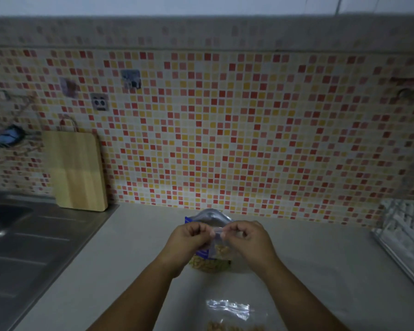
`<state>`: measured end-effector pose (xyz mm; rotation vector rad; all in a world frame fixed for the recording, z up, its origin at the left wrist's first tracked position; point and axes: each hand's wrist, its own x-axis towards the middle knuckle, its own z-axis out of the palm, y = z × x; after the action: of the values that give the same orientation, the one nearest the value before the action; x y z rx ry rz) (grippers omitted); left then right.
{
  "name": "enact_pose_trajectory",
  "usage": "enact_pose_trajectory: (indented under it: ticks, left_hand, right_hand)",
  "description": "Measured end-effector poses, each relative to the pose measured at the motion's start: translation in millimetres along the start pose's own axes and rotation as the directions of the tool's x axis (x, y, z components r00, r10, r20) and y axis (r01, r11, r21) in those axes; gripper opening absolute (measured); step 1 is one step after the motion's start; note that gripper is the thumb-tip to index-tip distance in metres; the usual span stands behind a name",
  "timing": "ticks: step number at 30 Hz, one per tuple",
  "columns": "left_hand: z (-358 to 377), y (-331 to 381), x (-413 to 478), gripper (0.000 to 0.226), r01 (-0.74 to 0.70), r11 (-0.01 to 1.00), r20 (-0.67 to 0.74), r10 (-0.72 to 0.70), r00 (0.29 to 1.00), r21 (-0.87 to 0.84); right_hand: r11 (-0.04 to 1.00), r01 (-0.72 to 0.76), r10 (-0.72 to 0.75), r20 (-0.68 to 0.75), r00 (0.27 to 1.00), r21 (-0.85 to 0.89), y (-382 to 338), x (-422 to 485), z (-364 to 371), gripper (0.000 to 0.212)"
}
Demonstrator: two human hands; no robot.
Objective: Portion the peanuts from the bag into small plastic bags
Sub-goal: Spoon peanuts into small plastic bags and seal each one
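Pinching the top edge of a small plastic bag (217,244) with both hands, left hand (189,237) and right hand (246,237), peanuts sitting in the bottom. It's held right over the big peanut bag (209,265) on the worktop (134,271). Another filled small bag (228,314) lies closer to me.

Both arms reach forward over the counter, bare to the elbows. The left hand (189,237) and right hand (245,236) are close together, almost touching. The fingers of each hand are curled and pinching the top of a small bag (219,244).
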<state>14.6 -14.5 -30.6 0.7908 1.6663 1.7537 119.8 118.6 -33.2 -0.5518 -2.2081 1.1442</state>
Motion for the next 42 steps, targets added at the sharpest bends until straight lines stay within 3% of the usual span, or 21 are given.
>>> enact_pose_trajectory:
  ticks: [6,9,17,19,25,30,35,39,42]
  left_hand:
    - [11,16,4,0.019,-0.045,0.999,0.037,0.044,0.998,0.031]
    - [14,19,3,0.02,-0.068,0.995,0.05,0.064,0.997,0.067]
    - [23,21,-3,0.027,-0.127,0.979,-0.001,0.129,0.992,0.161]
    - [23,20,-3,0.026,-0.141,0.974,-0.023,0.147,0.989,0.179]
    - [22,19,-3,0.019,-0.138,0.972,-0.073,0.154,0.985,0.19]
    - [23,21,-4,0.022,-0.134,0.974,-0.099,0.154,0.983,0.181]
    - [23,21,-5,0.021,-0.139,0.974,-0.106,0.159,0.982,0.176]
    - [23,21,-5,0.017,-0.156,0.978,-0.091,0.169,0.981,0.14]
    - [22,22,-5,0.016,-0.165,0.981,-0.047,0.17,0.984,0.103]
  right_hand:
    - [0.987,0.064,-0.063,0.01,0.998,-0.15,-11,4,-15,0.01]
    - [0.981,0.084,-0.082,0.019,0.996,-0.174,-16,1,-20,0.017]
    - [0.965,0.153,-0.159,-0.011,0.987,-0.215,-19,-4,-25,0.007]
    - [0.965,0.15,-0.159,-0.026,0.987,-0.217,-17,-6,-29,0.022]
    - [0.979,0.113,-0.126,-0.073,0.989,-0.17,-13,-10,-36,0.007]
    - [0.979,0.092,-0.112,-0.103,0.988,-0.181,-13,-12,-39,0.027]
    - [0.986,0.044,-0.058,-0.088,0.994,-0.159,-13,-12,-41,0.022]
    - [0.996,0.018,-0.025,-0.083,0.996,-0.083,-16,-12,-41,0.031]
    - [0.998,-0.03,0.031,-0.008,0.999,0.063,-19,-13,-40,0.025]
